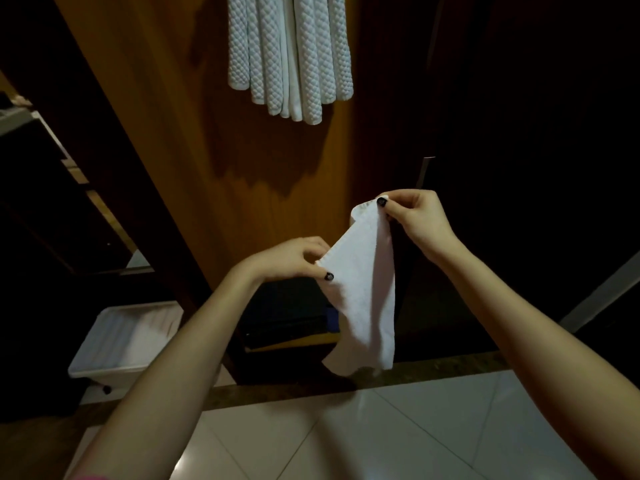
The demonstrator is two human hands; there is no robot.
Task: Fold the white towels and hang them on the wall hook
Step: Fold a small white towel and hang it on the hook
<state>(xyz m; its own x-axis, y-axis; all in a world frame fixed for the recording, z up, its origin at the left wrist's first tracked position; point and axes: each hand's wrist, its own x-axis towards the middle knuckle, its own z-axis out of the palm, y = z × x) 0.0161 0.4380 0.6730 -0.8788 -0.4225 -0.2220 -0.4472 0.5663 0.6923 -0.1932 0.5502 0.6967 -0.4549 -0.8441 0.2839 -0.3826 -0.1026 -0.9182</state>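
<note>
White towel (363, 296) hangs between hands: left hand (294, 259) pinches lower corner, right hand (414, 216) pinches upper corner.

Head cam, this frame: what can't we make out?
- The wall hook: head view, cut off by the top edge above the hanging towels.
- Top corners of the held towel: head view, covered by the left hand and right hand.
- Contents of the white bin: head view, blurred and dim.

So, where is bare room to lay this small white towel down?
The glossy white floor tiles between your forearms, below the brown stone strip, are bare. The white plastic bin at left is crowded: it holds white cloth.
</note>
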